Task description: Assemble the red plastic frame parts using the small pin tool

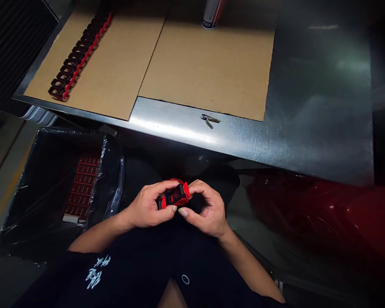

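Black cotton T-shirt [137, 273] with white lettering covers my chest, and both bare forearms reach out from it, angling inward so that my hands meet in front of my body. My left hand [149, 205] curls over the small glossy red-and-black plastic part [175, 194], its fingers wrapped across the top and its left thumb [170, 209] pressing from below. My right hand [208, 209] pinches the other end with bent fingertips, its right thumb [186, 212] close beneath, so the fingers of both hands are narrowed and holding the part between them, above my lap.

To my left, a black plastic-lined bin [59, 192] holds stacked dark red pieces [83, 188]. A brushed steel table [308, 115] stands ahead, its edge beyond my hands, with two tan cardboard sheets [205, 64] on it. A long row of red-and-black parts [80, 53] lies on the left sheet, and a spray can [212, 13] stands at the far edge of the right one. A small metal tool [210, 120] rests on the steel near the cardboard. Glossy red plastic sheeting [324, 209] bulges below the table on my right.
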Available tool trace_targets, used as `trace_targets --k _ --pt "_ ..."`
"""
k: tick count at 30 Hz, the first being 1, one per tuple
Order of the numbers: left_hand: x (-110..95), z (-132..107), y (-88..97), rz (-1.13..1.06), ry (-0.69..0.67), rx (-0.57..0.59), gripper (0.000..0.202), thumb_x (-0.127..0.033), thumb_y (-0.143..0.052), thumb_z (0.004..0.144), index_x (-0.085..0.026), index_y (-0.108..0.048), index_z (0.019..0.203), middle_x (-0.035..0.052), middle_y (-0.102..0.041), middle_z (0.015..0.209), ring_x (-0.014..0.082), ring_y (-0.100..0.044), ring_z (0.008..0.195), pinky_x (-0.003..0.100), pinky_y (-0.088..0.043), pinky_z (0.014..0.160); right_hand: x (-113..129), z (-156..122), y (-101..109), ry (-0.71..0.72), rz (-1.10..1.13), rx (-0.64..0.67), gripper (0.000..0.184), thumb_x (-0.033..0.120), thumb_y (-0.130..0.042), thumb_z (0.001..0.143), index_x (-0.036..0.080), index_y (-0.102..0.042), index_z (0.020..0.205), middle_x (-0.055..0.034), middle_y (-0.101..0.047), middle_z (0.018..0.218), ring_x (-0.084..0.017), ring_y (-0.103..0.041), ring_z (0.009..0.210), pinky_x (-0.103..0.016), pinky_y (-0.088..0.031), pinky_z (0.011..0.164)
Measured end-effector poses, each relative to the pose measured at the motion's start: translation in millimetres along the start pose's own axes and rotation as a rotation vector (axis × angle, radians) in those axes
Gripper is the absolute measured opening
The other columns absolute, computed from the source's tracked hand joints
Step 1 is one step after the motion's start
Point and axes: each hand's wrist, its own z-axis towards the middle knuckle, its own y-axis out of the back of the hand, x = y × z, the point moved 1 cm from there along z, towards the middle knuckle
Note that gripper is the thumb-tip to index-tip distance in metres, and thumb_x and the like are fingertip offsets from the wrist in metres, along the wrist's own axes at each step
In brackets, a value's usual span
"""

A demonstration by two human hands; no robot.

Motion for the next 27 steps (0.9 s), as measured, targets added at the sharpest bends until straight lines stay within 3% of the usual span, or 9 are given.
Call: trace_targets --k 2,5,8,11,16,22,25,27 --pt "-1 1 -0.9 0.013 -0.006 0.003 0.054 -0.018 -0.078 0.075 -0.022 -0.071 0.128 0.0087 -0.079 0.109 0.0195 -0.075 0.080 0.029 -0.058 0.074 2 1 -2 0.017 0.000 -0.040 0.014 0.035 -0.077 0.086 0.025 -0.068 0.086 -0.0018 -0.068 0.075 -0.020 -0.063 0.068 -0.037 -0.055 0.068" --pt "-3 3 -1.0 -0.010 -0.014 -0.030 0.053 -0.015 -0.081 0.069 -0.023 -0.075 0.122 0.0071 -0.080 0.105 0.0204 -0.074 0.081 0.030 -0.058 0.078 0 0 -3 -0.062 0.119 -0.122 0.036 0.044 -0.054 0.101 0.023 -0.072 0.078 -0.0045 -0.067 0.068 -0.021 -0.063 0.064 -0.039 -0.054 0.064" --pt "-4 4 0.0 -0.010 -0.047 -0.052 0.052 -0.014 -0.082 0.068 -0.025 -0.077 0.119 0.0075 -0.079 0.109 0.0235 -0.075 0.091 0.034 -0.059 0.087 -5 -4 -1 -0.186 0.256 -0.147 0.048 0.052 -0.045 0.103 0.023 -0.078 0.085 -0.0039 -0.063 0.062 -0.021 -0.060 0.059 -0.038 -0.050 0.060" --pt "-1 3 1.7 0.047 -0.096 -0.035 0.052 -0.015 -0.080 0.072 -0.026 -0.075 0.123 0.0088 -0.078 0.115 0.0257 -0.075 0.099 0.037 -0.059 0.092 -6 -6 0 -0.222 0.311 -0.047 0.050 0.057 -0.045 0.101 0.023 -0.081 0.090 -0.0013 -0.058 0.055 -0.020 -0.057 0.054 -0.037 -0.047 0.059" --pt "8 4 7.6 0.147 -0.155 0.019 0.056 -0.015 -0.078 0.075 -0.026 -0.072 0.129 0.0094 -0.078 0.112 0.0239 -0.075 0.094 0.034 -0.058 0.087 1 -1 0 -0.208 0.341 0.115 0.038 0.053 -0.057 0.098 0.023 -0.082 0.098 -0.0002 -0.061 0.058 -0.017 -0.056 0.054 -0.033 -0.047 0.057" --pt "11 10 16.8 0.178 -0.194 0.056 0.059 -0.012 -0.078 0.074 -0.028 -0.071 0.131 0.0090 -0.077 0.119 0.0248 -0.074 0.106 0.036 -0.057 0.096 11 9 -2 -0.236 0.212 0.137 0.030 0.051 -0.071 0.090 0.023 -0.081 0.085 0.0002 -0.061 0.059 -0.017 -0.057 0.056 -0.032 -0.051 0.059" --pt "13 13 20.1 0.145 -0.188 0.027 0.064 -0.012 -0.080 0.073 -0.027 -0.068 0.134 0.0098 -0.077 0.121 0.0258 -0.073 0.111 0.037 -0.056 0.101 12 9 -3 -0.201 0.181 0.127 0.025 0.042 -0.070 0.092 0.022 -0.079 0.079 -0.0006 -0.064 0.061 -0.016 -0.057 0.056 -0.031 -0.049 0.058" --pt "16 14 21.6 0.044 -0.145 -0.003 0.067 -0.013 -0.081 0.072 -0.025 -0.065 0.136 0.0117 -0.075 0.124 0.0248 -0.075 0.105 0.036 -0.058 0.097 11 7 -3 -0.153 0.169 0.111 0.020 0.035 -0.070 0.092 0.022 -0.079 0.080 -0.0015 -0.067 0.065 -0.015 -0.057 0.057 -0.030 -0.048 0.057"
